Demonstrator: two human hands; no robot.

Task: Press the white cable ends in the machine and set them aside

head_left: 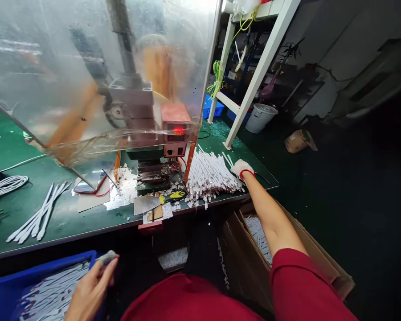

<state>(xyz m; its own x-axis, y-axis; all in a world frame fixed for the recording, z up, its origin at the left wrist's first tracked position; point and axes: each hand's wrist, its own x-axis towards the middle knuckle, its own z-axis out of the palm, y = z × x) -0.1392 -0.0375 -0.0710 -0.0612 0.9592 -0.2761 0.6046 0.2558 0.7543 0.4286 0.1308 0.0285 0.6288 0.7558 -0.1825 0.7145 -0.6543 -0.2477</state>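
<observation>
My right hand (241, 168), in a white knit glove, rests on the right end of a heap of white cable pieces (210, 176) on the green table (16, 209); whether it grips any is not clear. My left hand (92, 289), bare, is low at the front left above a blue bin (36, 272) full of white pieces. It pinches a small grey-white piece (107, 257) between thumb and fingers. A small press machine (147, 147) stands between the hands behind a clear plastic shield (87, 67).
A yellow-handled scraper (160, 200) lies in front of the machine among white scraps. A few white cable lengths (40, 214) lie at the left, beside a coiled white cord (3, 185). A cardboard box (254, 249) with white pieces stands below the right table edge. A white bucket (260, 117) sits on the floor.
</observation>
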